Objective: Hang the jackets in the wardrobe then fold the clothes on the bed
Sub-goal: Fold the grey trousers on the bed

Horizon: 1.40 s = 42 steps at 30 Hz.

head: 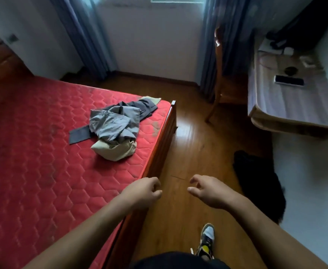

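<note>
- Your left hand [144, 191] and right hand [207, 191]: loosely curled, empty.
- The clothes pile [114, 127] lies on the bed [33, 152], well beyond your left fingers [155, 183].
- Likely soft, light, floppy cloth; pinch a hem.

readable text: none anywhere, tbh
phone [289, 80] on the desk [287, 107]: dark screen, nothing legible
clothes [114, 127] on the bed [33, 152]: no print or tag I can make out
shoe [206, 241]: too blurry for any brand
</note>
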Each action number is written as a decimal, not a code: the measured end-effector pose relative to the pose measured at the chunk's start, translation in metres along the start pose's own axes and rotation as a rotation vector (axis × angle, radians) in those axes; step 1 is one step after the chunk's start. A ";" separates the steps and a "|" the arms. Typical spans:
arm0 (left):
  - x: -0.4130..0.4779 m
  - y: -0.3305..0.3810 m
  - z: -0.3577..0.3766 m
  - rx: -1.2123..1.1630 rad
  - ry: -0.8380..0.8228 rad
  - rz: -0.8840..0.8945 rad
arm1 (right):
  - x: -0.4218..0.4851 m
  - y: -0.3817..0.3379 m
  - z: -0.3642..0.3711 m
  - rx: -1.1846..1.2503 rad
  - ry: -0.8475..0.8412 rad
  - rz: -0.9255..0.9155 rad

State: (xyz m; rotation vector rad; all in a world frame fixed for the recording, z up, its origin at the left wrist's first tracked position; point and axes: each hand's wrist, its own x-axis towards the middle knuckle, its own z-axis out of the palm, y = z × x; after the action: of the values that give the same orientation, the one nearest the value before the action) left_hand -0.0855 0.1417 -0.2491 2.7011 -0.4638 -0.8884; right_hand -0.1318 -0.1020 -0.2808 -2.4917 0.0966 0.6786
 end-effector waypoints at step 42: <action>0.359 -0.217 -0.244 -0.380 0.216 -0.672 | 0.624 -0.285 -0.152 -0.637 -0.559 -0.656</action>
State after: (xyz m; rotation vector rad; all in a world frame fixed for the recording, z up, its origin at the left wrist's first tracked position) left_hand 0.3844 0.2404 -0.3217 2.5502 0.6323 -0.7114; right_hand 0.5376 0.1042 -0.3358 -2.5204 -1.2494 1.1883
